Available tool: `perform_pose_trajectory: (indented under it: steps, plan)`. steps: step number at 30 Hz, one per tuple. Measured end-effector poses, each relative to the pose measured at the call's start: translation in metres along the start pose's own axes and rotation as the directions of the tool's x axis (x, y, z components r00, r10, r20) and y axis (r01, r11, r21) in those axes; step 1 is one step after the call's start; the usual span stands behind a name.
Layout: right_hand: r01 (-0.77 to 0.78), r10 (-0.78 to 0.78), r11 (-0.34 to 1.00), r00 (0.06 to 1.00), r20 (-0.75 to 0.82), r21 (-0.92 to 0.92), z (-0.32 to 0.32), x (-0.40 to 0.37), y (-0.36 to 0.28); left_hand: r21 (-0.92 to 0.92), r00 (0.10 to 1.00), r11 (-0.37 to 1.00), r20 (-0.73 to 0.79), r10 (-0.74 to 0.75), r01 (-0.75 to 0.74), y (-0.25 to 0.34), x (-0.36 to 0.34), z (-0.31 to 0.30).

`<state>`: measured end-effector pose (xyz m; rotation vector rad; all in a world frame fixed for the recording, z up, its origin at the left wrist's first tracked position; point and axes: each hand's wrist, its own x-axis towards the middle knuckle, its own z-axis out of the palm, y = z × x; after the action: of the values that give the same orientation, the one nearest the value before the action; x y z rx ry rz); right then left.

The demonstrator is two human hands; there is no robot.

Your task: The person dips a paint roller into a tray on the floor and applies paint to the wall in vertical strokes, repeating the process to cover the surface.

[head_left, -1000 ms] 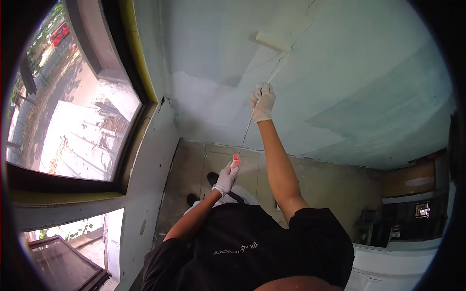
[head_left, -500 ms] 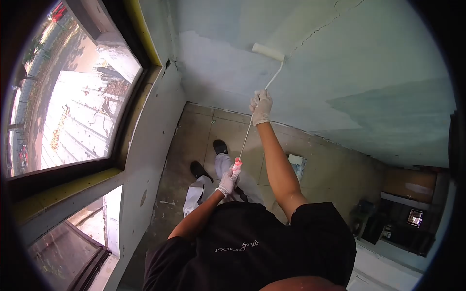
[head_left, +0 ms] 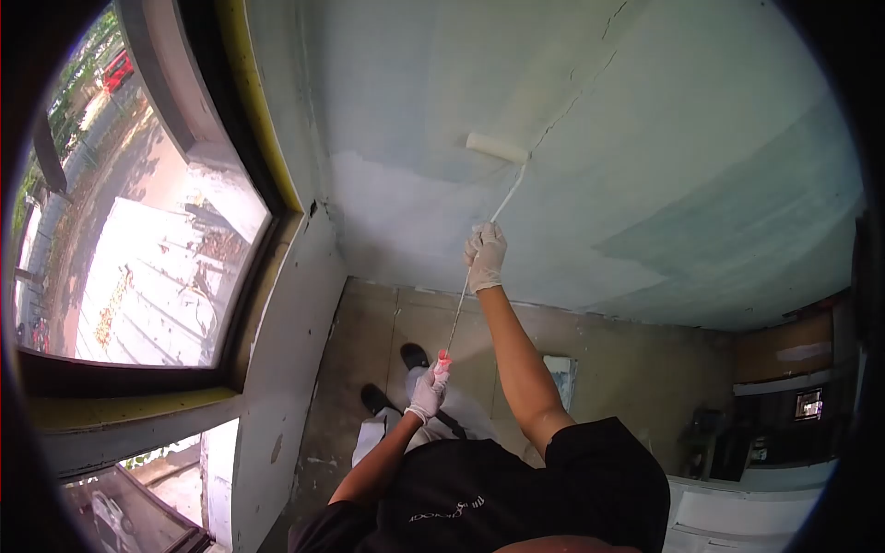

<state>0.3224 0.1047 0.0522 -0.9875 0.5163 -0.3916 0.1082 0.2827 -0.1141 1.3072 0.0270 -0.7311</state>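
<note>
The paint roller (head_left: 498,148) is up at the pale wall (head_left: 728,120), in the upper middle of my head view. I see its white sleeve (head_left: 487,145) lying slightly tilted, with its right end near a crack (head_left: 573,103) that climbs through the wall; from my place I cannot tell if the whole sleeve touches the surface. The gloved right hand (head_left: 486,256) is closed narrowly around the thin rod (head_left: 510,195), at about its middle. The gloved left hand (head_left: 427,392) is lower, nearer to the body, and it is wrapped around the reddish handle (head_left: 443,360) at the bottom end. Below, on the floor (head_left: 357,323), I see two dark shoes (head_left: 414,355) and, to the right of them, a flat pale object (head_left: 560,378) with bluish marks, which I cannot identify. On my left side there is a window (head_left: 152,267), bright from outside.
</note>
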Motion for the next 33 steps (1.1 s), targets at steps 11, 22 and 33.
perform_pose_trajectory:
  steps: [11,22,33]
  plan:
    - [0.338,-0.339,0.941,0.931,0.136,0.03,0.101,0.006,-0.197,0.117,0.913,0.908,0.12,0.39,-0.403,0.172,0.084,0.05]
    - [0.456,-0.451,0.89,0.874,0.179,0.016,0.119,0.013,-0.259,0.138,0.911,0.906,0.17,0.377,-0.401,0.231,0.097,0.09]
    - [0.148,-0.145,0.988,0.988,0.062,-0.052,0.01,0.005,-0.051,0.125,0.971,0.963,0.027,0.239,-0.24,0.017,0.029,0.033]
